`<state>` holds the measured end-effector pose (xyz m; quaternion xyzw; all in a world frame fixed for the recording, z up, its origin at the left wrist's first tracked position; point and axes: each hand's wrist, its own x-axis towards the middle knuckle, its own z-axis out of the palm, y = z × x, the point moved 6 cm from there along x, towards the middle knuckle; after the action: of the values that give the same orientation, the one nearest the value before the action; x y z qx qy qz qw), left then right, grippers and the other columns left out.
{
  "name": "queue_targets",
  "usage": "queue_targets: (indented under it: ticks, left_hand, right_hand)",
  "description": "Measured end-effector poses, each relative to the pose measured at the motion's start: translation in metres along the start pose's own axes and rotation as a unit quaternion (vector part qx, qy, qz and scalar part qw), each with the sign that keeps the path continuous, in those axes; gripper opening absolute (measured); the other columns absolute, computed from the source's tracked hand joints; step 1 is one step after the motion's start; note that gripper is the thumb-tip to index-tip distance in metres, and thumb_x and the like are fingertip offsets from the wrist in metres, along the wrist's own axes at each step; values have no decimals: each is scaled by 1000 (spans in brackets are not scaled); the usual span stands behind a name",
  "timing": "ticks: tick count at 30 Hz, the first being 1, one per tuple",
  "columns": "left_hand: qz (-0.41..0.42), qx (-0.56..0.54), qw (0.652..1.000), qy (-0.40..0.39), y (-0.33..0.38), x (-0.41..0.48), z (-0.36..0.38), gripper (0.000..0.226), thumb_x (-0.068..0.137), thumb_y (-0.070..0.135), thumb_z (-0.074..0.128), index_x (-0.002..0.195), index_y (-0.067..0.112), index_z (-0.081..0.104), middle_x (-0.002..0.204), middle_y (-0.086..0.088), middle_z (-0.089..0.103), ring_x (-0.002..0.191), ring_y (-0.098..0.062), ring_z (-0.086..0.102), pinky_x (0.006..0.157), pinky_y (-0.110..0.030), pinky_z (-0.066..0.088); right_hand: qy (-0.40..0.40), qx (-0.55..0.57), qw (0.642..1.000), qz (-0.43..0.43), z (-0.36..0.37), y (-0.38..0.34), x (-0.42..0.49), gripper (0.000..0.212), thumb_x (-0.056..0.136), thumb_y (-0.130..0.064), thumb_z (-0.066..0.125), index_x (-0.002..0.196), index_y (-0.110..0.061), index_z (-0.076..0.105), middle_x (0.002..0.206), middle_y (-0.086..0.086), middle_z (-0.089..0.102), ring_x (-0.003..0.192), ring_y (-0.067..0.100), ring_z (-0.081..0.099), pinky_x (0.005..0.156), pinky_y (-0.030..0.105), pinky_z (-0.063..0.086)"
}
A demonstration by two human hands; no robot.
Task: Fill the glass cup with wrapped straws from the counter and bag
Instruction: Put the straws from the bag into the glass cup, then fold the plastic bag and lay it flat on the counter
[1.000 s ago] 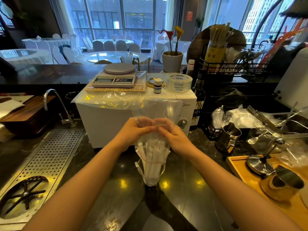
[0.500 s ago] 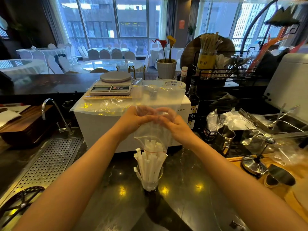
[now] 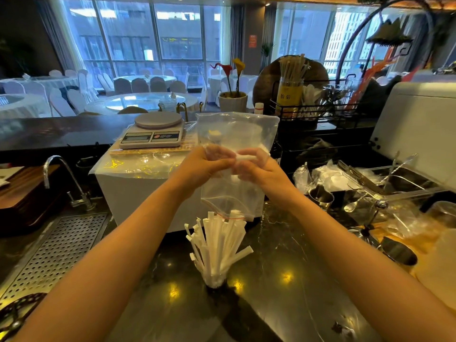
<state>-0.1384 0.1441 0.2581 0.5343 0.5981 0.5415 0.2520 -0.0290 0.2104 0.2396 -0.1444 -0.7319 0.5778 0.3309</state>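
Observation:
A glass cup (image 3: 215,280) stands on the dark counter, packed with several white wrapped straws (image 3: 219,240) that fan out above its rim. Directly above it I hold a clear zip bag (image 3: 234,193) upside down, its red-lined mouth just over the straw tips. My left hand (image 3: 202,166) and my right hand (image 3: 256,169) both pinch the bag at its middle. One wrapped straw (image 3: 245,157) lies crosswise inside the bag between my fingers. The rest of the bag looks see-through with nothing else in it.
A white appliance (image 3: 138,191) with a kitchen scale (image 3: 154,130) on top stands right behind the cup. A perforated drain tray (image 3: 54,253) and a tap (image 3: 64,174) are to the left. Metal jugs (image 3: 320,197), spoons and a wooden tray (image 3: 419,245) crowd the right.
Both hands have lifted the bag upward, off the straws. The straws that were inside it now stand in the cup, and the bag's mouth hangs just above their tips.

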Motion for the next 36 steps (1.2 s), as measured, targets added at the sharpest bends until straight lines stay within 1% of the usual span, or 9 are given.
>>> queue_targets:
  ticks: [4,9,13,18,22,27,29,32,36]
  left_hand:
    - [-27,-34,999,-18,3,7,19,5,81,14,60,86,16,62,88,-4,65,82,-14,63,63,-21,54]
    - [-78,-98,991,-35,-5,14,52,4,82,11,59,81,7,57,79,-6,64,68,-9,67,55,-22,56]
    - [-129,-144,979,-58,-18,16,86,10,83,7,58,92,5,54,83,-7,67,71,-14,68,72,-34,56]
    - [-161,-184,969,-29,-37,9,126,24,80,-7,56,86,10,40,74,-11,59,48,-9,64,48,-25,55]
    - [-190,-127,973,7,-65,-3,155,30,79,-8,55,95,11,38,77,-13,57,54,-14,60,38,-18,49]
    - [-218,-26,974,59,-105,-11,180,51,83,-6,42,125,19,29,71,-5,49,66,-24,54,52,-35,50]
    - [-218,8,973,81,-117,-17,188,55,83,-3,43,130,21,25,74,-8,53,71,-26,54,65,-43,50]
    - [-222,20,969,106,-137,-28,198,65,85,1,45,138,26,17,98,-22,62,82,-31,59,73,-39,47]
    - [-214,109,967,85,-159,-36,205,68,87,-3,38,140,31,15,96,-21,62,81,-30,58,73,-40,45]
  right_hand:
    - [44,32,998,15,-25,-2,-7,13,93,-9,43,94,-20,50,86,1,64,73,9,67,70,25,57]
    - [89,39,994,56,-65,6,-24,13,94,-9,42,87,-16,50,81,6,64,64,13,66,64,32,56]
    - [134,45,984,108,-98,23,-42,16,94,-13,42,82,-16,53,77,6,63,55,8,66,52,23,56]
    - [177,19,964,196,-132,60,-67,22,95,-17,41,80,-17,57,73,3,61,50,4,63,46,20,54]
    - [190,-39,945,262,-153,92,-89,24,95,-18,39,84,-12,60,72,5,60,59,14,61,44,20,53]
    - [222,-115,919,306,-167,135,-109,34,95,-14,39,65,-10,54,61,6,52,47,17,53,34,19,46]
    - [215,-182,907,313,-172,151,-113,34,93,-14,43,61,-9,53,57,7,52,47,18,52,39,23,46]
    - [194,-299,882,309,-174,168,-116,38,91,-20,49,54,-10,52,55,10,54,54,23,52,60,34,42]
    - [163,-371,868,286,-165,191,-119,32,92,-25,45,63,-11,48,80,22,62,75,31,54,62,35,32]
